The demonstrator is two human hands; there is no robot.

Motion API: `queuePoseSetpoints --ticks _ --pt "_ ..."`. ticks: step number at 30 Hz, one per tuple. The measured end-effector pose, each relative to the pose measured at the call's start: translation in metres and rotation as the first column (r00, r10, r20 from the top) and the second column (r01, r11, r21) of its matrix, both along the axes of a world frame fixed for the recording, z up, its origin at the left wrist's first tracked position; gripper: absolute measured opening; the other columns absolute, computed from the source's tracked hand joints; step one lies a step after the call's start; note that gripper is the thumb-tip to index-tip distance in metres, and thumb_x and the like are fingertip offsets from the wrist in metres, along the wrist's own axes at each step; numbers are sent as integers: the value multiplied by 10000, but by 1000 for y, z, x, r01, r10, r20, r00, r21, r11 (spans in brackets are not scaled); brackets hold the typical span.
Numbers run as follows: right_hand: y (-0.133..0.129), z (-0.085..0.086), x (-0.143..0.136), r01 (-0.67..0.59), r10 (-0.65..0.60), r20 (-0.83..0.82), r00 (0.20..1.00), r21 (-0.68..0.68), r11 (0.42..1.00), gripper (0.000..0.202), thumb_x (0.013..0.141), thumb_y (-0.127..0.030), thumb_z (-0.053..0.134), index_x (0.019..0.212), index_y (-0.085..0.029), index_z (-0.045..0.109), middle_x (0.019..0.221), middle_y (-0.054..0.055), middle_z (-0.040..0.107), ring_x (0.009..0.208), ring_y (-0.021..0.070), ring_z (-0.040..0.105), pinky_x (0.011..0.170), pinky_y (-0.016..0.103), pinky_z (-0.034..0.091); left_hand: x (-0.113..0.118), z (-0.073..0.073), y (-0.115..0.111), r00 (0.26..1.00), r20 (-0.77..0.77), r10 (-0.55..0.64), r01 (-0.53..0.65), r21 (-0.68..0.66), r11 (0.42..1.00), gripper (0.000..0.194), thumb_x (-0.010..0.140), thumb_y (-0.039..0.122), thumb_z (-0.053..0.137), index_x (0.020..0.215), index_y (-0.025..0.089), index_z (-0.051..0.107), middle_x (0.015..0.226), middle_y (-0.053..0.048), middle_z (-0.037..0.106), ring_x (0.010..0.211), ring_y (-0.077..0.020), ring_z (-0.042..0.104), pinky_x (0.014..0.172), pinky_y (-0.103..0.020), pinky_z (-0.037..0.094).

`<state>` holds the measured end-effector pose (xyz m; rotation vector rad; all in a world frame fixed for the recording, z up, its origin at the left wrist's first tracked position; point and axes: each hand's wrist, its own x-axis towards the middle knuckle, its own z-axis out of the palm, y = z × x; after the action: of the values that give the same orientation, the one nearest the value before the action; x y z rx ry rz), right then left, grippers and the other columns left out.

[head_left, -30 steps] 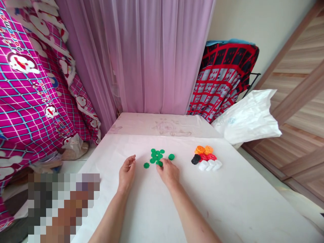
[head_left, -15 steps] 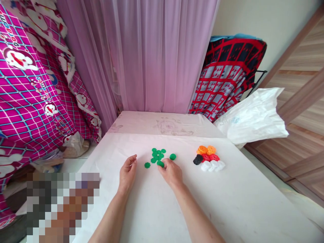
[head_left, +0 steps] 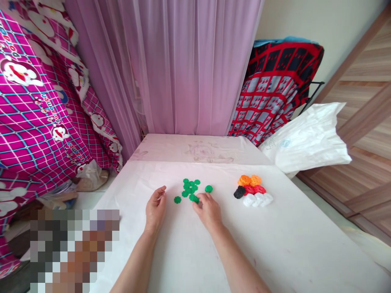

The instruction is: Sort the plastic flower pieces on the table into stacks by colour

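My right hand (head_left: 208, 207) seems to pinch a green crocheted disc (head_left: 193, 198) at the near edge of the green cluster (head_left: 190, 187); my left hand (head_left: 156, 206), loosely curled and holding nothing, rests on the white-covered table (head_left: 183, 252).

"Doraemon" repeats down the pink checked cloth (head_left: 27, 108); the white bag (head_left: 314, 138) carries faint, unreadable print.

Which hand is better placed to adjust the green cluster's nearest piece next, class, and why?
Probably the right hand: its thumb and forefinger are at that green piece. The left hand, seemingly empty, sits apart to the left of the green cluster, with a lone green disc in between.
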<state>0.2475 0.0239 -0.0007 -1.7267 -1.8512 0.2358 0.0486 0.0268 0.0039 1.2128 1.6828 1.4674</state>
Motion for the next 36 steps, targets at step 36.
queuePoseSetpoints --ticks 36 --pt "35 -2 53 131 -124 -67 990 113 985 236 833 -386 560 965 -227 675 909 25 645 682 134 558 669 262 425 7 4 10 999 31 -18 18 -8 1000 447 752 508 575 1063 203 674 957 -63 720 807 -170 657 718 -282 503"
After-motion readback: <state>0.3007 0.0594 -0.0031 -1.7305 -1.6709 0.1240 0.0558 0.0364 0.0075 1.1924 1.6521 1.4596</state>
